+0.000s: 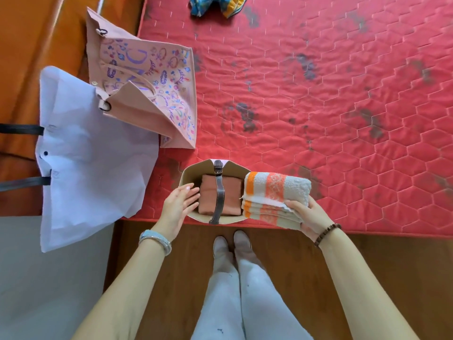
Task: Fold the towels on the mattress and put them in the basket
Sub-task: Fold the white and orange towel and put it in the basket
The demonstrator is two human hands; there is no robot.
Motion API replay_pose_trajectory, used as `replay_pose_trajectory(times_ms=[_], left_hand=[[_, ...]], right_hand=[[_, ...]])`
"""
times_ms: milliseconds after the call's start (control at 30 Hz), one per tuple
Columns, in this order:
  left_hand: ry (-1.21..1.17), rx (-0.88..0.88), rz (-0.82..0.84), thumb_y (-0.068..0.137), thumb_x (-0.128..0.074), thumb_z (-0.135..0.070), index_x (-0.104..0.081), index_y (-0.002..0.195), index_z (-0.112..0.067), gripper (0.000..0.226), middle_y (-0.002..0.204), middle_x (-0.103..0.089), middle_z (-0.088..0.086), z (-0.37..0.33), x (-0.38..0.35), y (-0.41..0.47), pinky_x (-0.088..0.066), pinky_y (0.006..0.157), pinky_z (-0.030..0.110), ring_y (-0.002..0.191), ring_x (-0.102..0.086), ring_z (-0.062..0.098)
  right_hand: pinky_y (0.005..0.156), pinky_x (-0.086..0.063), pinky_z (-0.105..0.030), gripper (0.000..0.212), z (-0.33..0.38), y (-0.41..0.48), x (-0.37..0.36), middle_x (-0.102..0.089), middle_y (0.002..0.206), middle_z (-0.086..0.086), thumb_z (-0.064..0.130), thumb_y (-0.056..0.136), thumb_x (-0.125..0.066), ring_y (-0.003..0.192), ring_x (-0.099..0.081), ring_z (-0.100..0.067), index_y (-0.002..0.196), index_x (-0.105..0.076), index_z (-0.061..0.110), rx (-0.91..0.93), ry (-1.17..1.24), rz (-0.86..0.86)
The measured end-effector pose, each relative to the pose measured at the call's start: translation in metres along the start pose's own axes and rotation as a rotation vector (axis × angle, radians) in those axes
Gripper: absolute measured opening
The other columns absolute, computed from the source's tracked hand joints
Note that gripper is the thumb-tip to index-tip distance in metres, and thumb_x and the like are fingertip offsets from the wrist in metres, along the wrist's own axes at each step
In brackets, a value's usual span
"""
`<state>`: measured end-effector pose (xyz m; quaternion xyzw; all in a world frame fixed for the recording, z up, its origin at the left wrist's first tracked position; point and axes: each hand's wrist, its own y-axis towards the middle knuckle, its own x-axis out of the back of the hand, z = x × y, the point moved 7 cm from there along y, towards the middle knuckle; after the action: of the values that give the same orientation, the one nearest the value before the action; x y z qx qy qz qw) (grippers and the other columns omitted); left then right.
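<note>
A beige basket with a dark leather strap stands at the near edge of the red quilted mattress. A folded rust-coloured towel lies inside it. My right hand grips a folded white towel with orange stripes, held at the basket's right rim. With straight fingers, my left hand hovers at the basket's left rim. A crumpled blue and yellow cloth lies at the far edge of the mattress.
A pink patterned tote bag lies on the mattress's left edge. A white fabric bag with dark handles overhangs the left side. A wooden bed frame runs along the near side, with my legs against it.
</note>
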<state>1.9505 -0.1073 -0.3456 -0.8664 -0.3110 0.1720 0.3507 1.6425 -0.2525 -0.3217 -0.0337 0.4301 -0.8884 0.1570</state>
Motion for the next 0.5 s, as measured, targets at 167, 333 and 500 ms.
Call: replay_pose_trajectory(times_ms=[167,333,500], left_hand=[[0.045,0.134,0.021,0.103,-0.051,-0.027,-0.048,0.136,-0.012,0.036,0.137,-0.057,0.011,0.039,-0.006,0.025,-0.046,0.108,0.041,0.125,-0.057,0.025],[0.061,0.189,0.008,0.101,-0.054,-0.025,-0.042,0.144,-0.007,0.048,0.138,-0.054,0.012,0.062,-0.011,0.038,-0.046,0.105,0.037,0.126,-0.055,0.026],[0.082,0.226,0.079,0.098,-0.058,-0.034,-0.054,0.132,-0.008,0.043,0.122,-0.067,0.010,0.072,-0.025,0.050,-0.051,0.096,0.032,0.116,-0.064,0.022]], right_hand=[[0.087,-0.056,-0.050,0.039,-0.031,0.033,-0.031,-0.068,0.112,-0.020,0.002,0.085,-0.068,0.104,-0.067,-0.037,0.122,-0.057,0.007,-0.101,0.011,-0.034],[0.091,-0.053,-0.054,0.040,-0.059,0.060,-0.058,-0.071,0.109,-0.020,0.003,0.080,-0.072,0.101,-0.068,-0.035,0.118,-0.061,0.003,-0.176,-0.006,-0.062],[0.067,-0.058,-0.038,0.030,-0.063,0.071,-0.090,-0.071,0.099,-0.017,0.006,0.088,-0.066,0.082,-0.071,-0.028,0.117,-0.058,0.000,-0.269,0.063,0.120]])
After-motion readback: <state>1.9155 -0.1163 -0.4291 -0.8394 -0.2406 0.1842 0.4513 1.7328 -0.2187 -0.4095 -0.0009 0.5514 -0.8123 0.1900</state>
